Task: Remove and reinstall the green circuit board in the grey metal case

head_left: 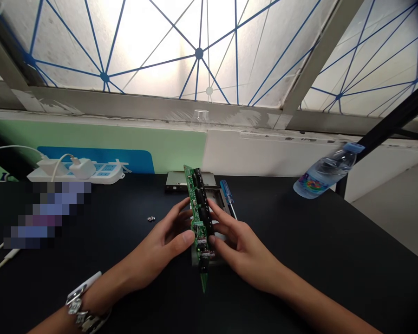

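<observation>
A green circuit board [191,195] with a row of black cylindrical parts stands on edge between my hands, one narrow end toward me. My left hand [167,239] grips its left side, thumb in front. On the right side, the fingers of my right hand [235,236] press against the black parts. Below and behind the board is a metal tray-like case [218,199], partly hidden by the board and my hands. A flat grey metal box [176,181] lies behind it. Right of the case rests a screwdriver with a blue handle [226,191].
Several small screws [151,219] lie left of my hands on the black table [125,208]. A white power strip [107,172] with plugged-in chargers and cables is at the back left. A tilted plastic bottle [327,171] is at the right, near a black post [397,120].
</observation>
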The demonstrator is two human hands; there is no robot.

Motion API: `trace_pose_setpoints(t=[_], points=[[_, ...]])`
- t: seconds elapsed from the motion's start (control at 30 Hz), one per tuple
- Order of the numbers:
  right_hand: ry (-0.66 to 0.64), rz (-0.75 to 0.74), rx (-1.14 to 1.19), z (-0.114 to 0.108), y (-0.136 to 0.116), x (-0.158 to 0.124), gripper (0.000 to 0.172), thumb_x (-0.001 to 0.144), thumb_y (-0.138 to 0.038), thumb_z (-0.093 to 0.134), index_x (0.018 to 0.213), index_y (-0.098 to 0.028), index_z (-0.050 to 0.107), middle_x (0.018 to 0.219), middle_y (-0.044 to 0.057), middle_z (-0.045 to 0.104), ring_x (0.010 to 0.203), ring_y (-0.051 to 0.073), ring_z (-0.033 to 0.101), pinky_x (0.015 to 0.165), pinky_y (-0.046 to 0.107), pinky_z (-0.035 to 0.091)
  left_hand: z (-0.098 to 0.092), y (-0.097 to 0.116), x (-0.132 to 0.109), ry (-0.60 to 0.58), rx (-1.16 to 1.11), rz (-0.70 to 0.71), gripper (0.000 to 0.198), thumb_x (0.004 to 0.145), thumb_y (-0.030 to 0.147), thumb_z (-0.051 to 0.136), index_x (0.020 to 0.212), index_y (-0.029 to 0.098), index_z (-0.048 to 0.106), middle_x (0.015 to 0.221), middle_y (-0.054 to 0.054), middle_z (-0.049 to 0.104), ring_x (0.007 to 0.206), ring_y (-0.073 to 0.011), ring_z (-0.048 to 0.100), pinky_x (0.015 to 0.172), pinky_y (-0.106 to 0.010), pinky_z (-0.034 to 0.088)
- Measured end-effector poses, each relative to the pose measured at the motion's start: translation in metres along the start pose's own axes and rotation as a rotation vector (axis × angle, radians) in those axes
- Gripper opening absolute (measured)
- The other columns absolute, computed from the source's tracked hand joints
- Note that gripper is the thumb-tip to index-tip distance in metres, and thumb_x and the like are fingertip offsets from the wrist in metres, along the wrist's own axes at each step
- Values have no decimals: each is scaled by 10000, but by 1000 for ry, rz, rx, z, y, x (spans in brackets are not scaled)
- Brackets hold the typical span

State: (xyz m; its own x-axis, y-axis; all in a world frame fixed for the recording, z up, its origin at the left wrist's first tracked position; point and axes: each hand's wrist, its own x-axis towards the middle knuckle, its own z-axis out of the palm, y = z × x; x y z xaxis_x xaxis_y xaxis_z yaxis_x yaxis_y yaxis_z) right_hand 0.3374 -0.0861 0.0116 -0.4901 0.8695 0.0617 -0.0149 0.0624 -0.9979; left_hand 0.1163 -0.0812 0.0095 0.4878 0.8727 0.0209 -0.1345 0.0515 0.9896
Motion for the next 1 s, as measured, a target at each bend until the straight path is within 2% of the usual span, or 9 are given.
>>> trace_pose_setpoints(t=[0.1,0.27,0.4,0.5,0.63,0.7,0.77,0.83,1.0], points=[[-21,9,-1,2,-6,-1,751,1006,-178,584,1654,-324,234,1513,96,559,1282,238,600,938,356,609,2,-1,-2,-4,-37,-2,769,954,579,642,1606,311,333,1650,-90,405,1538,-388,315,1204,-499,401],[-9,81,94,3,-9,-1,729,983,-209,617,1634,-312,304,1460,95,588,1183,225,640,855,355,649,-2,-9,-2,50,-126,9,597,1040,525,511,1576,299,380,1602,-81,482,1505,-361,389,1265,-523,272],[74,113,154,4,-6,2,714,937,-255,674,1588,-298,383,1445,100,562,1120,220,645,781,356,676,-1,-8,-1,34,-227,6,590,1048,543,471,1576,296,383,1577,-83,513,1460,-363,452,1217,-525,357],[146,113,186,3,-5,5,677,900,-284,723,1513,-281,436,1369,106,575,1048,221,652,719,371,689,-2,-4,2,56,-216,5,551,1058,530,457,1556,296,431,1560,-73,535,1439,-346,479,1172,-496,421],[262,45,195,-1,-5,7,636,877,-286,755,1434,-305,447,1334,92,545,1003,212,650,706,369,688,-12,-1,8,16,-123,-54,520,1060,558,429,1410,221,615,1380,-118,680,1268,-331,631,998,-433,563],[290,10,167,-4,-5,8,592,879,-284,751,1402,-299,474,1334,93,526,1025,219,641,712,355,683,-18,0,10,-47,-75,-135,620,1037,637,399,1330,162,667,1155,-155,766,1048,-315,734,841,-399,623],[299,-5,130,-6,-5,8,520,891,-293,735,1359,-287,509,1320,91,522,1047,227,633,705,341,678,-21,1,11,-106,-38,-215,729,1007,712,358,1253,115,695,992,-175,786,811,-282,773,694,-360,637],[310,-8,104,-7,-5,8,476,906,-302,718,1336,-291,516,1283,81,530,1048,225,630,689,324,671,-22,2,11,-147,-36,-271,772,988,747,341,1224,101,690,988,-197,785,672,-254,768,601,-328,628],[298,-12,60,-6,-6,6,396,950,-317,675,1306,-296,501,1214,64,545,1065,218,619,679,295,660,-22,6,11,-220,-81,-318,734,1004,731,297,1289,128,605,1139,-220,755,606,-203,746,550,-287,607]])
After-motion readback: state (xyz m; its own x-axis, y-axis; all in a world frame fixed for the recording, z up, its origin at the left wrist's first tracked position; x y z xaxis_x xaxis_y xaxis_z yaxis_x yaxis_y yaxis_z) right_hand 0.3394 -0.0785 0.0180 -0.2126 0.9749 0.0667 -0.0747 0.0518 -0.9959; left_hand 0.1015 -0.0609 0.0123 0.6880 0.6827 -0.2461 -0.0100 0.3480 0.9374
